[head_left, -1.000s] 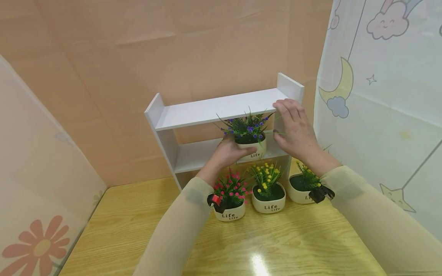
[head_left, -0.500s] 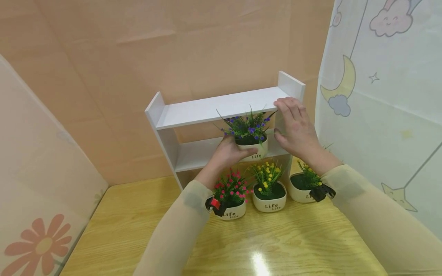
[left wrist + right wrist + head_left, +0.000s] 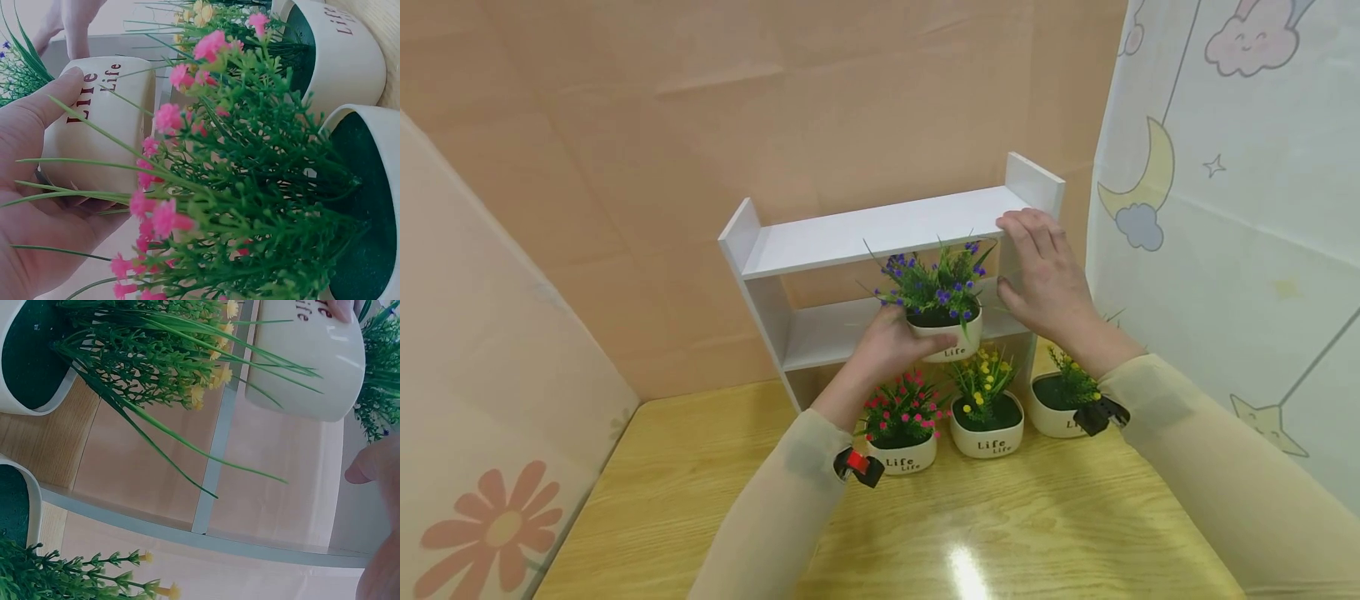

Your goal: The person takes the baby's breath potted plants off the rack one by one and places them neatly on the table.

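My left hand grips a cream pot printed "Life", thumb across its front and fingers round the side and underneath. Purple flowers and grass blades rise from this pot, which is held in front of the white shelf's middle board, below the top board. My right hand holds the white shelf at its right front corner, with fingertips over the edge of the top board and the thumb lower by the upright. In the right wrist view the thumb shows apart from the pot.
On the wooden table stand a pot with pink flowers, one with yellow flowers and another yellow-flowered pot, partly behind the right wrist. Their blades reach close under the held pot. Printed cloth walls border the table.
My left hand has drawn the purple-flowered pot slightly down and out toward me, so its flowers show more in front of the top board. The right hand has stayed on the shelf corner.
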Available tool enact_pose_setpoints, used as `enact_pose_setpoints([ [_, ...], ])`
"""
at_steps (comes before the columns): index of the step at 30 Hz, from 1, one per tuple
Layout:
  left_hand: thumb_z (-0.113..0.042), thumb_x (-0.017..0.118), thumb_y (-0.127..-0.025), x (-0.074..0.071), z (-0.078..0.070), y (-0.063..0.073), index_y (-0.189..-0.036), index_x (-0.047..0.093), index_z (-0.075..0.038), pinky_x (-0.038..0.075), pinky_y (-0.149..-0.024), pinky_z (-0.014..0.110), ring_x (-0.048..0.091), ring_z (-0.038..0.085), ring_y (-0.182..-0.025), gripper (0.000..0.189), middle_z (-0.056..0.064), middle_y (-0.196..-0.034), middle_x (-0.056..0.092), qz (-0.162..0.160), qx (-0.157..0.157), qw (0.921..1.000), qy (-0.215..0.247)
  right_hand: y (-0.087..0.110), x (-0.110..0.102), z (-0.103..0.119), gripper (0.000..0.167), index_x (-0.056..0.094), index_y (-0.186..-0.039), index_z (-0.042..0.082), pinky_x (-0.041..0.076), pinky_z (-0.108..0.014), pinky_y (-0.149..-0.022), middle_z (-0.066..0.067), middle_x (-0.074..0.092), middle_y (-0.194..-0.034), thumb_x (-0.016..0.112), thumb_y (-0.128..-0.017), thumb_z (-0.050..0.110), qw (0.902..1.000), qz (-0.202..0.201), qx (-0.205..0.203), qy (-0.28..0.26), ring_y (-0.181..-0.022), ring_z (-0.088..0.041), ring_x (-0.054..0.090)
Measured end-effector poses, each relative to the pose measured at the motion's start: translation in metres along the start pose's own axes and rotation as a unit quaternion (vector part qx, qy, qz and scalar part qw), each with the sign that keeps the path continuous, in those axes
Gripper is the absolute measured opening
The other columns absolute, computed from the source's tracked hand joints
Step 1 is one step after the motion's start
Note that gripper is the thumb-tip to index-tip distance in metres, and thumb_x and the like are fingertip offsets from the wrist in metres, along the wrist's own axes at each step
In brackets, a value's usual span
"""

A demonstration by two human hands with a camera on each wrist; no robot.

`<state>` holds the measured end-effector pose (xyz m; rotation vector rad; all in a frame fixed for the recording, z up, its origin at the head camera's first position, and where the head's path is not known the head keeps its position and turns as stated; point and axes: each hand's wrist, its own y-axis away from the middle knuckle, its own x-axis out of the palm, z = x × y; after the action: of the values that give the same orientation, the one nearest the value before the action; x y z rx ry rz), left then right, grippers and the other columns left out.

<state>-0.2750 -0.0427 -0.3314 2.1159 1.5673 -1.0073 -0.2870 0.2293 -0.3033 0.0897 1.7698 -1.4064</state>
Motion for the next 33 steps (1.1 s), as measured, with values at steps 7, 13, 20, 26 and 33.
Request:
enact_pose_setpoints([
  [7,-0.059,0.088,-0.09,-0.002,0.0,0.012,-0.165,0.051,-0.013,0.054,-0.114,0.051,0.064,0.034,-0.137,0.095,0.017,-0.157,0.061,0.003,0.037,0.9993,-0.003,0.0,0.001,-0.001,0.086,0.037,-0.16,-0.001,0.019,-0.051,-0.134,-0.025,0.038,-0.162,0.082,-0.087,0.002,1.0,-0.003,0.001,-0.003,-0.153,-0.047,0.029],
  [13,-0.052,0.09,-0.092,-0.004,0.003,0.022,-0.165,0.049,-0.034,0.056,-0.11,0.049,0.068,0.022,-0.127,0.085,0.007,-0.15,0.067,0.005,0.091,0.9958,0.007,0.0,0.001,0.0,0.086,0.038,-0.16,0.001,0.021,-0.052,-0.133,-0.024,0.039,-0.162,0.082,-0.086,0.001,0.9999,-0.003,0.01,-0.011,-0.153,-0.046,0.03],
  [20,-0.058,0.088,-0.091,-0.007,0.001,0.038,-0.166,0.05,-0.024,0.058,-0.106,0.049,0.072,0.021,-0.11,0.091,0.011,-0.126,0.078,0.019,0.062,0.9979,0.007,0.0,0.0,0.002,0.086,0.038,-0.16,0.0,0.02,-0.052,-0.134,-0.024,0.039,-0.162,0.081,-0.086,0.0,0.9999,-0.002,0.008,-0.012,-0.153,-0.046,0.03],
  [26,-0.046,0.091,-0.092,-0.011,0.0,0.046,-0.167,0.04,-0.048,0.049,-0.119,0.049,0.054,0.023,-0.148,0.09,-0.002,-0.166,0.053,0.009,0.116,0.9931,0.015,0.0,-0.001,0.001,0.085,0.036,-0.16,0.0,0.019,-0.051,-0.134,-0.024,0.038,-0.162,0.08,-0.087,0.001,0.9999,0.001,0.007,-0.01,-0.153,-0.046,0.029],
  [33,-0.044,0.092,-0.092,-0.019,-0.001,0.059,-0.168,0.035,-0.049,0.05,-0.118,0.049,0.052,0.021,-0.15,0.095,-0.003,-0.168,0.05,0.007,0.112,0.9933,0.025,0.0,-0.002,0.002,0.084,0.037,-0.16,0.0,0.021,-0.053,-0.133,-0.024,0.038,-0.162,0.08,-0.087,0.001,0.9999,-0.001,0.007,-0.013,-0.153,-0.046,0.029],
])
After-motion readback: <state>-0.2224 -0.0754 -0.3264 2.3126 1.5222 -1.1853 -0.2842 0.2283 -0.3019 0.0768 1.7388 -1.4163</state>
